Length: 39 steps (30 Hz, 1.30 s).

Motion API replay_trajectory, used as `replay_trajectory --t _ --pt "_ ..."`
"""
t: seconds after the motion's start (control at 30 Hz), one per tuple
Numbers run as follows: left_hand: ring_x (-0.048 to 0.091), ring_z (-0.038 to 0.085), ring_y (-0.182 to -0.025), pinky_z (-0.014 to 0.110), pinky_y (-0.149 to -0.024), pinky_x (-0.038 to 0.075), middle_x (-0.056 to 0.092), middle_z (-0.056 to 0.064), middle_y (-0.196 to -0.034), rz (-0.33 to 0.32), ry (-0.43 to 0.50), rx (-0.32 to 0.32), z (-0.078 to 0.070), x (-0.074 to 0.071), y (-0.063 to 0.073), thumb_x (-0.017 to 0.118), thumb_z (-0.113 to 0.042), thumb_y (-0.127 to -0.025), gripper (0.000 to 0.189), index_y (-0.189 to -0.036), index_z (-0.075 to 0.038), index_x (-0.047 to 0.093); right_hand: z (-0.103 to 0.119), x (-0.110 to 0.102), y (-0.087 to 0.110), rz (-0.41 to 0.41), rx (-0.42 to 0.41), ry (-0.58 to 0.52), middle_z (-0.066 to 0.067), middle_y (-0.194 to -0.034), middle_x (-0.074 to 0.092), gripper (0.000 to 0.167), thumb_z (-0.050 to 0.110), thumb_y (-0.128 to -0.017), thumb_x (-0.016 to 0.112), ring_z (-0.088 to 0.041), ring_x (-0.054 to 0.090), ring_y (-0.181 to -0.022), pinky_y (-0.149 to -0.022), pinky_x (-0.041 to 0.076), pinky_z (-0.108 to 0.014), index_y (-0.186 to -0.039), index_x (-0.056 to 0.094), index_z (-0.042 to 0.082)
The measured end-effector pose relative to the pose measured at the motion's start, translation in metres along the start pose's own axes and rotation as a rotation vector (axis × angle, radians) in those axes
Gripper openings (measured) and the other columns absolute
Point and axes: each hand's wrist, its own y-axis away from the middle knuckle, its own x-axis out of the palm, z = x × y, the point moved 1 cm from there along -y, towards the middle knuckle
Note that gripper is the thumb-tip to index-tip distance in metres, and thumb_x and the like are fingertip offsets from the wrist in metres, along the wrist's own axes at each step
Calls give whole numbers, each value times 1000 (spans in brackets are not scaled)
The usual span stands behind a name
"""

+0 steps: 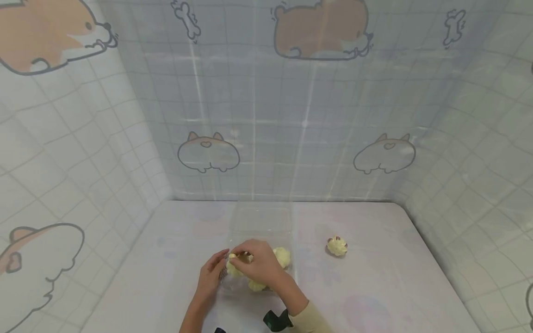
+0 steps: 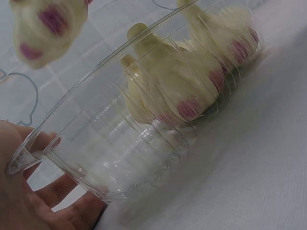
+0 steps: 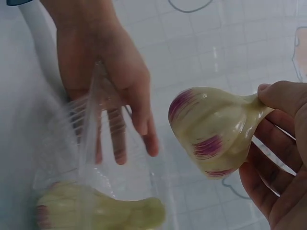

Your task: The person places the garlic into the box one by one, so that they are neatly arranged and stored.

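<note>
Held garlic up by a clear box

From my seat far away, I see a big back wall at 12 o'clock, with squares, bones and round little dogs on it. In front of it is a table with a pale cover. I make the box the middle of my clock. It sits on the table, and its see-through lid is flipped open toward 12 o'clock.

The left hand is at 9 o'clock, touching the side of the box. Its fingers are mostly straight, with gaps between them. The right hand reaches in from 5 o'clock, with a cream sleeve on its arm. Its thumb and fingers are clamped on the thin neck of the held garlic. That garlic is at the 9 o'clock side, above the rim, and has purple patches.

In the box I count one garlic at 2 o'clock and one garlic at 6 o'clock. The right hand blocks some of the inside, so I can't tell if there are more. A loose garlic lies on the table near 3 o'clock, well apart from the box.
</note>
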Motion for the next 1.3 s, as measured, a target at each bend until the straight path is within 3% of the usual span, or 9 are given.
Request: replay_trajectory --t 0.2,0.33,0.5,0.73,1.0,1.3 --pt "53 14 -98 23 -76 48 55 10 -132 -3 6 -4 0 -1 0 48 -27 -104 39 -139 -12 51 -4 9 1 54 42 -1 13 -91 69 12 22 -91 71 4 58 -77 -68 50 -13 -97 75 14" --pt "52 6 -98 19 -78 46 55 10 -133 4 -2 3 1 -3 0 49 -29 -103 39 -138 -12 52 -6 14 2 70 53 4 13 -92 70 13 23 -91 70 6 57 -77 -69 50 -13 -98 75 14" --pt "50 11 -88 20 -69 43 55 9 -134 2 21 17 3 -3 -1 51 -25 -103 35 -135 -12 54 -8 18 4 74 57 26 11 -93 70 11 22 -90 71 3 60 -78 -70 51 -14 -97 75 14" --pt "50 21 -123 21 -86 49 52 11 -139 5 13 34 4 -3 -2 52 -28 -102 38 -136 -11 54 -13 23 6 79 71 30 12 -92 70 9 20 -90 72 3 61 -79 -70 51 -13 -96 75 14" --pt "43 28 -131 19 -92 46 50 13 -141 17 25 41 4 -3 -2 51 -26 -102 38 -137 -10 53 -18 29 10 85 60 38 13 -89 70 8 19 -89 72 3 61 -79 -68 51 -13 -95 75 14" --pt "42 29 -131 16 -91 41 51 14 -140 -5 -29 40 3 -2 -2 51 -22 -103 37 -137 -9 54 -23 36 16 121 127 63 14 -90 70 11 22 -90 71 5 61 -80 -68 48 -11 -96 75 15"
